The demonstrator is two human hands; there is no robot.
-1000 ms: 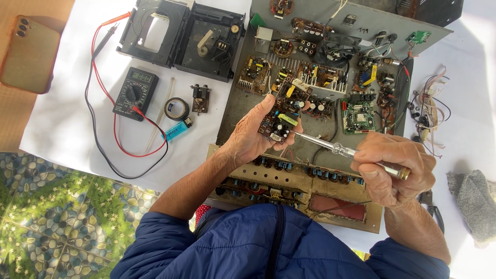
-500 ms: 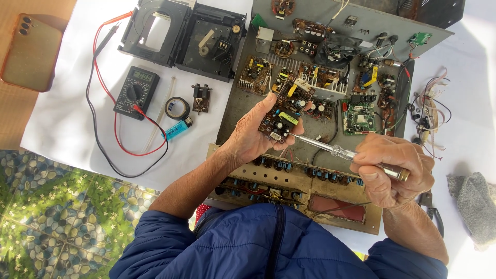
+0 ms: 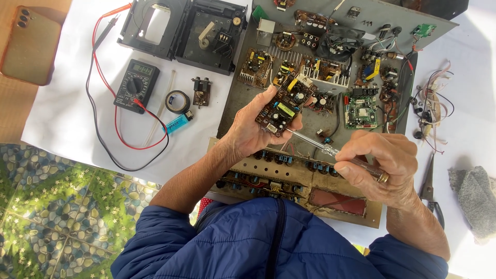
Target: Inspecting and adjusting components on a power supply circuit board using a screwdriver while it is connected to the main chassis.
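My left hand (image 3: 250,133) holds a small brown circuit board (image 3: 285,105) with yellow and black parts, tilted above a large grey metal chassis (image 3: 243,98) crowded with several other boards and wires. My right hand (image 3: 385,164) grips a screwdriver (image 3: 323,146) with a clear handle. Its metal shaft points up and left, and the tip reaches the lower edge of the held board. A green board (image 3: 359,110) lies on the chassis just right of the held one. Blue sleeves cover both my upper arms.
On the white cloth at left lie a black multimeter (image 3: 135,85) with red and black leads, a tape roll (image 3: 177,101), a blue lighter (image 3: 176,124) and a black plastic casing (image 3: 183,28). Pliers (image 3: 429,186), a grey rag (image 3: 475,199) and loose wires (image 3: 431,106) sit right. A phone (image 3: 30,44) lies far left.
My left hand has tilted the small board slightly and the screwdriver tip has shifted a little along its lower edge. Both hands stay in about the same place.
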